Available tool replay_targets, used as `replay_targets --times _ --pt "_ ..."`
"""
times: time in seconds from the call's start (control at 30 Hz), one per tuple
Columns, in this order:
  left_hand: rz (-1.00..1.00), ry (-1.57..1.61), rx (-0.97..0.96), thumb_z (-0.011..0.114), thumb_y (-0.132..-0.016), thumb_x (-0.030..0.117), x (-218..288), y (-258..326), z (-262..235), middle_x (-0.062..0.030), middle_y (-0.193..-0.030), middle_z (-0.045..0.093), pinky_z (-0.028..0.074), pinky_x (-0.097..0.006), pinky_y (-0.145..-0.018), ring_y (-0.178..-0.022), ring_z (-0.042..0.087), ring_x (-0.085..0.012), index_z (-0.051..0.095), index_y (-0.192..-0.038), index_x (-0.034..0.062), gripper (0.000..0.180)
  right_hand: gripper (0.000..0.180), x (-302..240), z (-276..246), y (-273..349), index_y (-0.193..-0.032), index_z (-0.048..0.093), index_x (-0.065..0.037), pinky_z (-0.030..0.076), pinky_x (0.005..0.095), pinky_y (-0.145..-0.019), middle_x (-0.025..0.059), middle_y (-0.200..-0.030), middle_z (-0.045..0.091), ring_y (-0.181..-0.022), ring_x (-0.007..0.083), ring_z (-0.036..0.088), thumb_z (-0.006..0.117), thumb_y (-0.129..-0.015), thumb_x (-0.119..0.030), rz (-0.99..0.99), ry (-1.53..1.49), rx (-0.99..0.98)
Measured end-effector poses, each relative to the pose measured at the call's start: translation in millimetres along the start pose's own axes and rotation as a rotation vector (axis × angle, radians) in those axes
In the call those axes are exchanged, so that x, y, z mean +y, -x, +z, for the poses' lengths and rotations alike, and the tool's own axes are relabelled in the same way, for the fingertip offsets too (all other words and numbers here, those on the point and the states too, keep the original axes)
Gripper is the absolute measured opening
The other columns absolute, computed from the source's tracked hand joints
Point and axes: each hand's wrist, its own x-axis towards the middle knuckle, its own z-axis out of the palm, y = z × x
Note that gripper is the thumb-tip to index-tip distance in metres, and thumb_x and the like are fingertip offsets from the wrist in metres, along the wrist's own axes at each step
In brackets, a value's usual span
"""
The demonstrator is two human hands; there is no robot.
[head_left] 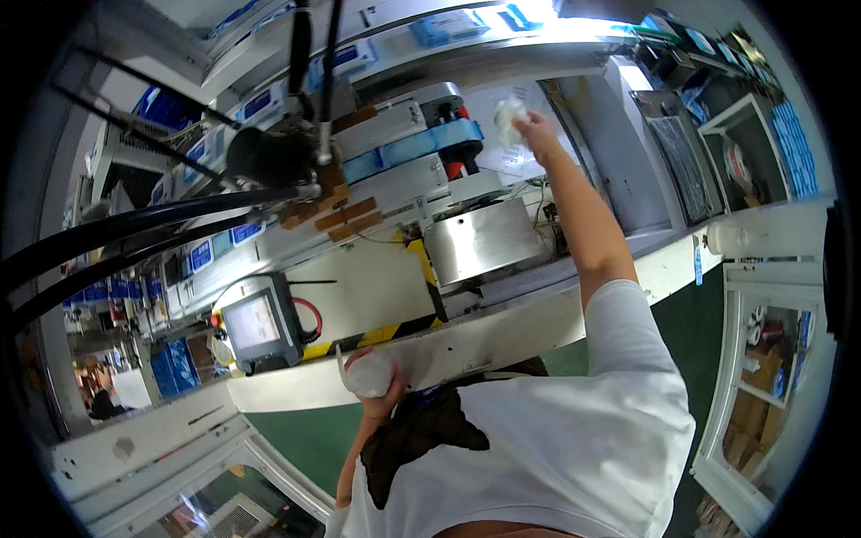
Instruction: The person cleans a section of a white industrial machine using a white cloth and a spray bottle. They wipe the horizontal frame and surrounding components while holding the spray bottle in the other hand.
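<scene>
My right arm stretches forward past the end of a blue conveyor belt [408, 146]. In my right hand [538, 137], the fingers are closed on a crumpled whitish wad [509, 121], cloth or thin plastic; I cannot tell which. It is held over a pale printed sheet [516, 160] beyond the belt's end. Close to my body, my left hand [392, 394] is wrapped round a white rounded object [368, 374] at the front edge of the white machine frame [430, 350]. The kind of that object does not show.
Black robot arm rods [152, 215] reach in from the left over the conveyor. A tablet-like control panel [254, 323] lies on the front ledge. A shiny metal box [482, 240] sits below the belt's end. Blue-and-white packs [448, 29] line the far conveyor; a metal bin [632, 152] stands right.
</scene>
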Motion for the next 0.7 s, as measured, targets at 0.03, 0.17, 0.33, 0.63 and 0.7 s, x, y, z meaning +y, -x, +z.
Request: replay_targets --times 0.03,0.17,0.33,0.63,0.7 --pt "0.024 -0.019 0.009 0.077 -0.061 0.011 -3.0 1.8 0.3 -0.0139 -0.104 0.053 0.044 -0.037 -0.084 -0.097 0.053 -0.0267 0.048 -0.111 -0.0009 0.059 0.031 13.8 -8.6 -4.3 -0.113 0.057 0.003 0.049 0.0295 -0.08 0.0097 -0.1 0.064 -0.091 0.0181 0.061 0.063 -0.084 -0.007 0.004 0.104 0.027" --pt "-0.062 -0.067 -0.027 0.075 -0.064 0.011 -15.1 9.6 -1.4 -0.0142 -0.105 0.053 0.043 -0.037 -0.085 -0.095 0.053 -0.0279 0.049 -0.111 -0.0007 0.056 0.035 44.4 26.5 -3.2 -0.115 0.059 0.001 0.048 0.0257 -0.075 0.0069 -0.099 0.065 -0.085 0.0149 0.061 0.063 -0.082 -0.01 -0.103 0.316 0.019" --pt "-0.075 -0.247 -0.175 0.071 -0.066 0.011 -92.6 42.3 -16.4 -0.0157 -0.106 0.051 0.042 -0.038 -0.087 -0.098 0.052 -0.0295 0.047 -0.113 -0.0011 0.054 0.031 59.0 14.8 7.6 -0.115 0.06 -0.005 0.051 0.0281 -0.073 0.0042 -0.099 0.066 -0.088 0.0162 0.063 0.061 -0.085 -0.014 0.056 0.313 -0.103" --pt "-0.24 -0.067 -0.125 0.07 -0.072 0.012 -98.3 54.8 -15.5 -0.0149 -0.11 0.049 0.041 -0.038 -0.089 -0.102 0.05 -0.0286 0.042 -0.119 -0.0015 0.056 0.027 -1.0 -48.8 33.4 -0.116 0.051 -0.003 0.054 0.0252 -0.068 0.0064 -0.098 0.061 -0.082 0.0144 0.062 0.053 -0.089 -0.008 0.218 -0.632 -0.513" --pt "-0.181 0.013 -0.073 0.07 -0.071 0.012 -61.0 34.6 -1.6 -0.0144 -0.111 0.049 0.041 -0.038 -0.089 -0.103 0.05 -0.0281 0.04 -0.121 -0.0012 0.06 0.028 -10.9 -46.7 48.8 -0.115 0.05 -0.003 0.054 0.0255 -0.067 0.0076 -0.098 0.06 -0.081 0.0163 0.061 0.054 -0.087 -0.006 0.176 -0.73 -0.571"
